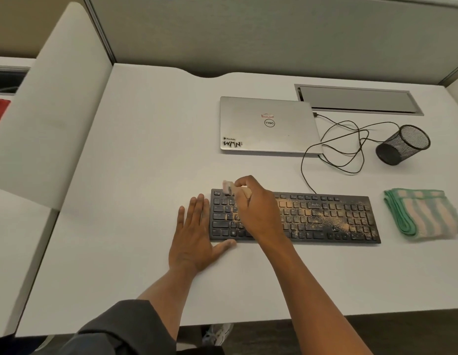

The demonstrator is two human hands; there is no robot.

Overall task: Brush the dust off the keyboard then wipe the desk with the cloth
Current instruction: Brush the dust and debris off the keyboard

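The flat black plastic keyboard (312, 219), speckled with tan dust that lies thickest across its middle and right half, rests on the white desk (146, 175) with its long axis running left to right and its top key row facing away from the person. It looks thin, stiff and light, so it would likely slide under sideways strokes unless steadied at an end or edge. The left hand (194, 237) lies flat on the desk against the keyboard's left end, fingers straight and close together, thumb at the front corner. The right hand (251, 203) is curled round a small pale brush (228, 187), blurred, over the top-left keys; its handle looks rigid and its bristle end soft. Right of the keyboard, just beside it, sits a folded green-and-peach striped cloth (422, 213), soft and limp, best taken by a folded edge. Behind lie a closed silver laptop (266, 124), a loose black cable (351, 147) and a tipped black mesh cup (402, 144).
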